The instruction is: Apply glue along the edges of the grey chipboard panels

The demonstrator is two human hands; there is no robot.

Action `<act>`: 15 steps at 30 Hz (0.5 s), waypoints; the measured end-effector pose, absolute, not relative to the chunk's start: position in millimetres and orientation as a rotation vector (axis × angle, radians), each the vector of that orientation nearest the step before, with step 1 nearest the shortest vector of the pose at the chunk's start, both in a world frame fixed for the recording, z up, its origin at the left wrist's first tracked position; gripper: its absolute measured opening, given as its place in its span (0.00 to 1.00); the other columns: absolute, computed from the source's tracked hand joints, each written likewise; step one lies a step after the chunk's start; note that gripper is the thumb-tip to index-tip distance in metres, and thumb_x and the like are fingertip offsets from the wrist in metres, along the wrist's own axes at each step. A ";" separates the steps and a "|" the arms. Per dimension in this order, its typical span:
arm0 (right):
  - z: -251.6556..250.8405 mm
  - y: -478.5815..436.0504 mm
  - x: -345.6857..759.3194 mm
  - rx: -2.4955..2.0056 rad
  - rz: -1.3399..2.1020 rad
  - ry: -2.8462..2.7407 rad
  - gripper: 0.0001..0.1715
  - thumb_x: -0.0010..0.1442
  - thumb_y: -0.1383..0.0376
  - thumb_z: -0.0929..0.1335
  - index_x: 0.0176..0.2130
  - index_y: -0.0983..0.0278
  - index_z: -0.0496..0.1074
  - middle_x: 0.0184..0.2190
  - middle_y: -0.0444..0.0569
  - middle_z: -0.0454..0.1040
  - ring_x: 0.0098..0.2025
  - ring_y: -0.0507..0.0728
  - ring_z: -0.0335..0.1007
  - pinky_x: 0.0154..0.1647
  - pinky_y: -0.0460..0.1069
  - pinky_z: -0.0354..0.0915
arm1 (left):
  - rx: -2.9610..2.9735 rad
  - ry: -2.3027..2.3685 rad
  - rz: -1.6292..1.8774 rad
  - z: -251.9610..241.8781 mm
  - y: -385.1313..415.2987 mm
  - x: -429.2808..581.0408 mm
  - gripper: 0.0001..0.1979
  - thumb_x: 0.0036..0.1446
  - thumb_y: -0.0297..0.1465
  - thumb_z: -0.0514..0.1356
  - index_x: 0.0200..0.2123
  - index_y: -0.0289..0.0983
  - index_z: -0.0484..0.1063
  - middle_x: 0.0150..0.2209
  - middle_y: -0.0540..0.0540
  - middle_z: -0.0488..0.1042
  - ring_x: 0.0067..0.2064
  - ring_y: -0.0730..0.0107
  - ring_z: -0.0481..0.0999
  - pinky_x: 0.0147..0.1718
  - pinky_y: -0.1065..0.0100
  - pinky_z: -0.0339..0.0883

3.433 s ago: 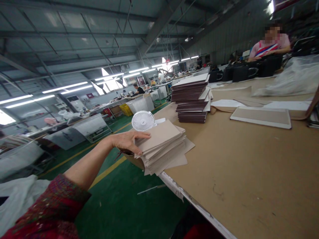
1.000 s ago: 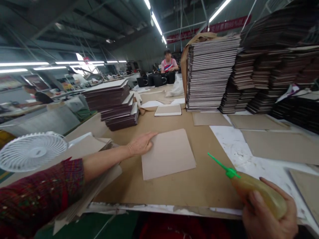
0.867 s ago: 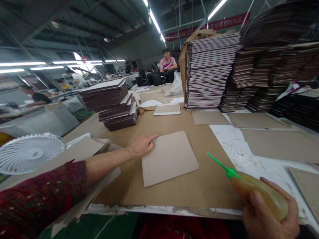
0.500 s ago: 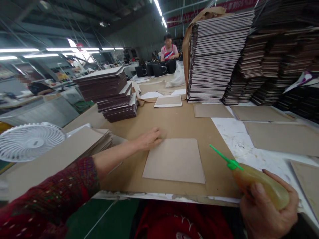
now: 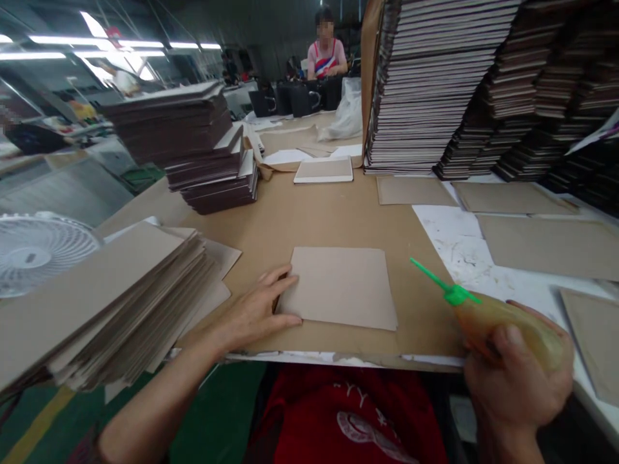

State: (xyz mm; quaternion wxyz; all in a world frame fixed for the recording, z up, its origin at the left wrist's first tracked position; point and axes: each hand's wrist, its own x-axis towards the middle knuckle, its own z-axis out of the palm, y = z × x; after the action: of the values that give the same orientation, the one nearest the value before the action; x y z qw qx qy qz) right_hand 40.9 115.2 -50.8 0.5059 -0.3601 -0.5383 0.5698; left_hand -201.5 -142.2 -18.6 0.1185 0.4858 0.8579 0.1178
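A flat grey-brown cardboard sheet [image 5: 341,287] lies on the brown-covered table in front of me. My left hand [image 5: 258,306] rests at its left edge with the fingers spread, fingertips touching the board and the thumb near its lower left corner. In my right hand [image 5: 522,380] is a soft yellowish glue bottle [image 5: 512,325] with a long thin green nozzle [image 5: 432,276]. The bottle is tilted on its side, its nozzle pointing left and up, to the right of the sheet and apart from it.
Left of me lies a fanned pile of cardboard sheets [image 5: 140,303] beside a white fan [image 5: 41,251]. Dark-edged board stacks [image 5: 193,148] stand behind, with a tall stack [image 5: 435,90] at back right. More boards [image 5: 546,245] lie on the right. A person [image 5: 327,51] works across the table.
My left hand has come back from the sheet's far left corner to its left edge, and its fingers have spread. My right hand still holds the bottle. The view has tipped downward.
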 end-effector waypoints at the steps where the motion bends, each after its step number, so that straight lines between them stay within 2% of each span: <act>1: -47.0 116.6 40.4 -0.836 1.411 -1.235 0.18 0.55 0.58 0.68 0.46 0.57 0.67 0.40 0.45 0.65 0.30 0.53 0.63 0.19 0.46 0.60 | 1.426 2.528 0.362 -20.3 -143.0 -200.5 0.36 0.55 0.50 0.59 0.63 0.43 0.57 0.67 0.40 0.52 0.65 0.52 0.56 0.60 0.50 0.55; 2: -43.1 117.7 40.9 -0.818 1.462 -1.190 0.15 0.54 0.59 0.69 0.42 0.59 0.69 0.33 0.44 0.64 0.26 0.51 0.61 0.16 0.45 0.57 | 1.441 2.546 0.378 -22.0 -144.0 -200.0 0.35 0.55 0.50 0.59 0.62 0.43 0.59 0.66 0.40 0.54 0.64 0.52 0.57 0.60 0.49 0.56; 4: -36.0 117.3 44.9 -0.819 1.647 -1.200 0.12 0.53 0.59 0.70 0.38 0.61 0.71 0.27 0.43 0.63 0.22 0.49 0.58 0.12 0.43 0.53 | 1.484 2.579 0.430 -26.1 -147.4 -199.8 0.33 0.55 0.49 0.59 0.61 0.43 0.62 0.64 0.41 0.58 0.63 0.52 0.59 0.59 0.49 0.57; 8: -25.6 103.9 58.5 -0.885 2.004 -1.597 0.24 0.56 0.53 0.69 0.49 0.61 0.70 0.27 0.45 0.69 0.19 0.49 0.57 0.12 0.42 0.52 | 1.555 2.629 0.568 -37.6 -157.5 -199.4 0.27 0.56 0.45 0.61 0.56 0.41 0.67 0.58 0.42 0.65 0.58 0.55 0.65 0.56 0.53 0.62; 11: -24.2 89.4 63.6 -0.899 1.968 -1.883 0.30 0.56 0.51 0.70 0.54 0.59 0.66 0.34 0.48 0.74 0.25 0.52 0.66 0.17 0.44 0.62 | 1.575 2.655 0.656 -44.0 -163.6 -197.9 0.22 0.57 0.43 0.61 0.52 0.40 0.70 0.54 0.43 0.70 0.54 0.57 0.69 0.52 0.55 0.65; 13: -27.0 81.9 62.6 -0.896 1.879 -1.974 0.29 0.56 0.51 0.70 0.54 0.58 0.65 0.43 0.50 0.74 0.34 0.55 0.71 0.26 0.46 0.69 | 1.606 2.669 0.696 -46.5 -165.8 -196.8 0.19 0.57 0.41 0.62 0.50 0.40 0.72 0.51 0.43 0.72 0.52 0.58 0.71 0.51 0.56 0.66; 15: -31.3 77.4 59.4 -0.876 1.823 -2.027 0.28 0.57 0.52 0.70 0.54 0.57 0.65 0.51 0.51 0.71 0.43 0.58 0.72 0.35 0.48 0.71 | 1.643 2.684 0.713 -48.1 -167.0 -195.8 0.18 0.57 0.40 0.62 0.49 0.39 0.72 0.50 0.42 0.73 0.51 0.58 0.71 0.50 0.56 0.67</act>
State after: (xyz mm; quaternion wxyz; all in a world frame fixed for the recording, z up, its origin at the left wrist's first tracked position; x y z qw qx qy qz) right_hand 59.4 77.4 -31.3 0.1386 -0.3030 -0.7009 0.6306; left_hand -195.8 -167.0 -48.1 -0.0423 0.5087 0.8311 0.2208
